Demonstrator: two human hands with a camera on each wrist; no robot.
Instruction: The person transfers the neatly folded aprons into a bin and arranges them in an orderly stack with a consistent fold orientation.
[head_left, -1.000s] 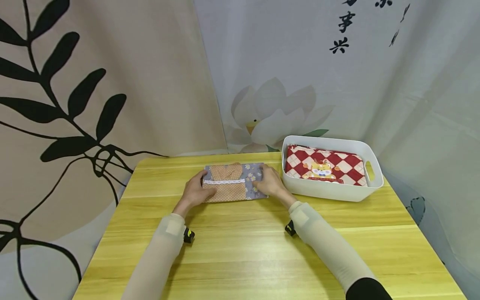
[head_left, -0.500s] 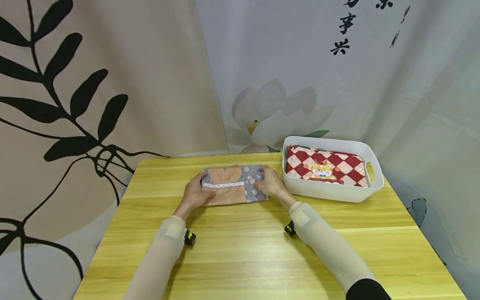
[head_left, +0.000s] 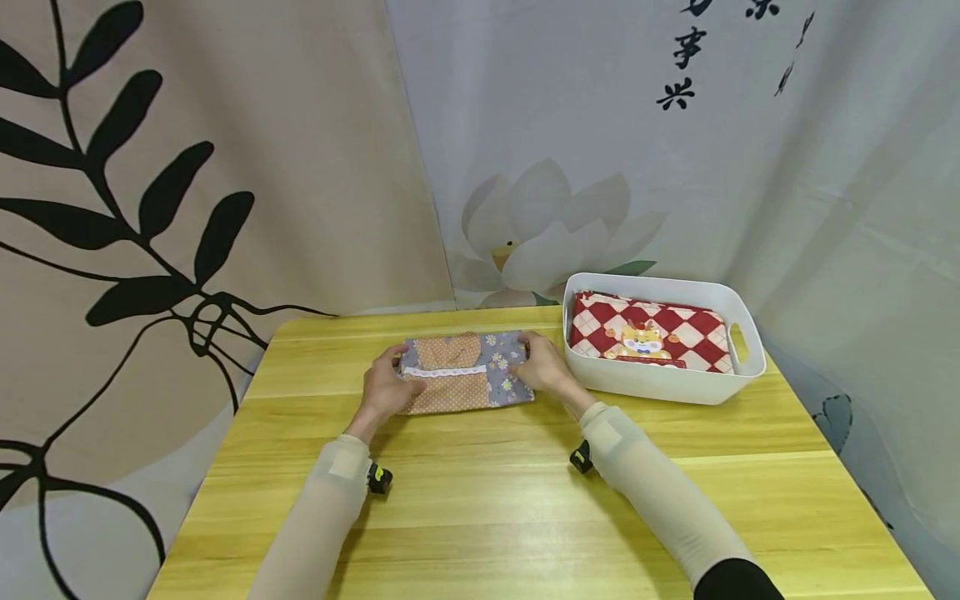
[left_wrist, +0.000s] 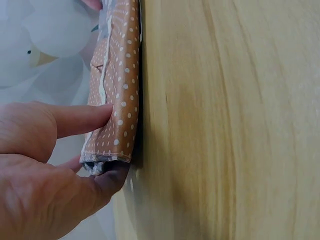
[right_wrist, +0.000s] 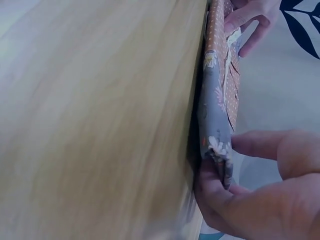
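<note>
A folded patchwork cloth, tan with white dots and grey-blue with daisies, lies flat at the back middle of the table. White lace trim runs across its top. My left hand pinches the left end; in the left wrist view its thumb presses the dotted top while fingers reach under the edge. At the opposite end, my right hand grips the flowered side. The right wrist view has that thumb at the upper face and fingers curled beneath, their tips hidden.
Right of the cloth stands a white plastic basket with handle holes, close beside my right hand. Inside lies a folded red-and-cream checked cloth with a cartoon animal. A printed curtain hangs behind the wooden table.
The patchwork cloth has shifted slightly left and toward me, its left end lower in view. My left hand went with it, while the right hand stays almost in place. The basket has not moved.
</note>
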